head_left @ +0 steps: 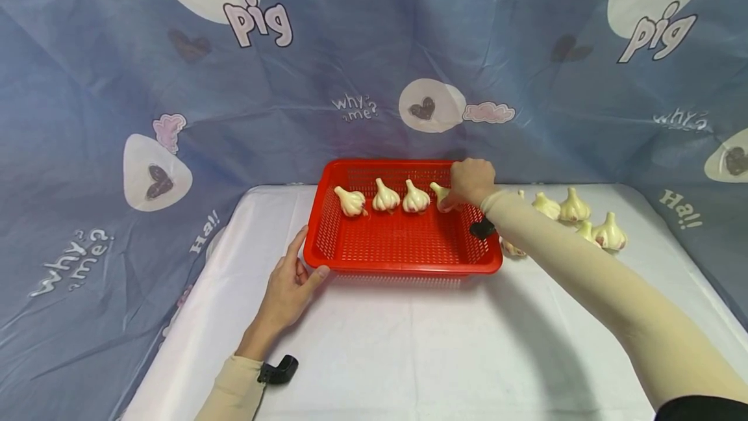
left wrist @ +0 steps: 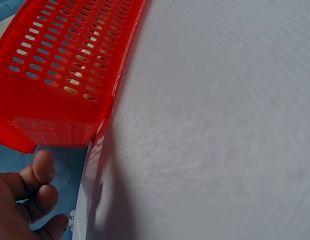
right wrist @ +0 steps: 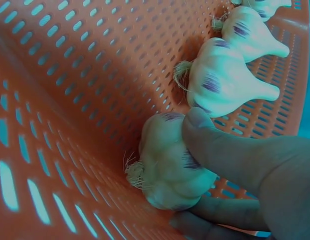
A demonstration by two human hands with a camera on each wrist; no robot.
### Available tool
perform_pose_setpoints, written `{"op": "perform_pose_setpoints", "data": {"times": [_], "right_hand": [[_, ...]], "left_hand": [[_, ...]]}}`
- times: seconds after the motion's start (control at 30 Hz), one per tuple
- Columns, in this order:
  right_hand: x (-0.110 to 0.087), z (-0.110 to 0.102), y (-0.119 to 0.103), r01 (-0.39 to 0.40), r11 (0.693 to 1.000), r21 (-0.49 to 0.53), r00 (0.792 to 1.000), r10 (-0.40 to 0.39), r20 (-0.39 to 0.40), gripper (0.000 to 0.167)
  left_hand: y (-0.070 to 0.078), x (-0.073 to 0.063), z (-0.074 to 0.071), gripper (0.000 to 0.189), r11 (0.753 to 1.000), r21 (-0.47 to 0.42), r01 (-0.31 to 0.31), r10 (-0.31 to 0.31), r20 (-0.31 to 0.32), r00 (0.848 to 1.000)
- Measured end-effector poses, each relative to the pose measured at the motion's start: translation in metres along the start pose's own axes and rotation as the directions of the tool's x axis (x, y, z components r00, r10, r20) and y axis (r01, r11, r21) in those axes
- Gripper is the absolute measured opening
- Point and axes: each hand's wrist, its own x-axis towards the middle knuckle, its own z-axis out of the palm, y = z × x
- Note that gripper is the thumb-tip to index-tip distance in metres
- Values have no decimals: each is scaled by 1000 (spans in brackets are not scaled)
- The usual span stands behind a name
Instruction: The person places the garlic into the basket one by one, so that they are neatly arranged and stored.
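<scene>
one white cloth (head_left: 374, 343) covers the table, lightly creased, its far edge running up to a hanging sheet of blue-grey printed fabric (head_left: 327, 63). the fabric also closes in the left and right sides, and carries the words "pig", "why me?" and "ha!!" among hearts, pale rounded patches and pink clouds. a soft shadow (head_left: 543, 336) falls on the cloth below the right sleeve (head_left: 584, 284). toward the far edge sits a red perforated plastic basket (head_left: 403, 267).

inside the basket, three garlic bulbs (head_left: 416, 199) stand side by side along the far part, necks pointing away from the person, the leftmost leaning to the left. a fourth garlic bulb (head_left: 442, 196) is in the basket's far right part, pinched by the right hand (head_left: 471, 180): the thumb lies across its upper side, the other fingers beneath, with the root tuft facing the side wall. whether it touches the basket floor i cannot tell.

the left hand (head_left: 289, 291) is at the near left corner, thumb and forefinger spread wide around the rim, the remaining fingers loosely bent below. several more garlic bulbs (head_left: 610, 234) lie right of the basket, some partly hidden by the sleeve.
</scene>
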Motion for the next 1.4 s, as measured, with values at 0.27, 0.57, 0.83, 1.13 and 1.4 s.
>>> {"op": "perform_pose_setpoints", "data": {"times": [0.27,0.57,0.83,1.13,1.4], "right_hand": [[2,0,-3,39,998,-47,999,-37,28,59],[-3,0,-7,146,982,-122,989,-142,42,51],[-5,1,-7,168,978,-124,985,-170,-4,53],[-5,2,-4,182,976,-117,982,-186,-27,53],[0,3,-6,170,979,-112,985,-170,3,59]], "left_hand": [[0,0,0,89,1000,-6,-3,3,-4,1000],[-1,-1,1,90,1000,2,-3,3,1,1000],[0,-1,1,90,1000,0,-3,3,-2,1000],[2,-1,0,90,1000,1,-13,13,-9,1000],[2,-2,0,89,1000,-2,-2,2,-5,1000]]}}
